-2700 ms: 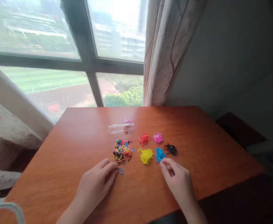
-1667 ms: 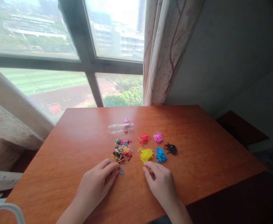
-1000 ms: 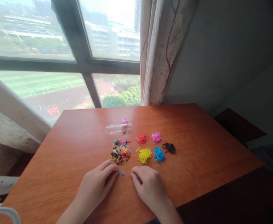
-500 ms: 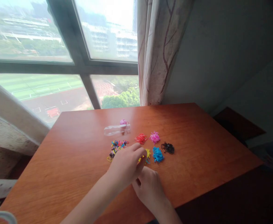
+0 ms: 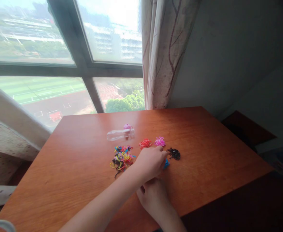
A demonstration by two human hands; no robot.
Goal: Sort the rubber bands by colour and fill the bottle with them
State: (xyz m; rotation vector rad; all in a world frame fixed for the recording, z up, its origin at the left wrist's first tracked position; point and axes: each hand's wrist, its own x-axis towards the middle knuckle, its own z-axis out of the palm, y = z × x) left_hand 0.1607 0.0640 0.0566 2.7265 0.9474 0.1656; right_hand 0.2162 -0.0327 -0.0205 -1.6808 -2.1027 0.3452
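Observation:
My left hand reaches across above the blue rubber bands, its fingers bent down and together near the black rubber bands. What its fingertips hold, if anything, is hidden. Beneath and nearer to me, my right hand is curled, its fingertips covered by my left hand. Behind the hands lie a small heap of red rubber bands and one of pink rubber bands. Left of them is a mixed multicoloured heap of rubber bands.
A clear plastic bag or pouch with a purple piece beside it lies farther back on the wooden table. A window and curtain stand behind. A white curved object shows at lower left.
My left hand has moved right, from over the yellow bands to over the blue ones by the black heap. More of the mixed heap shows. My right hand stays nearly in place.

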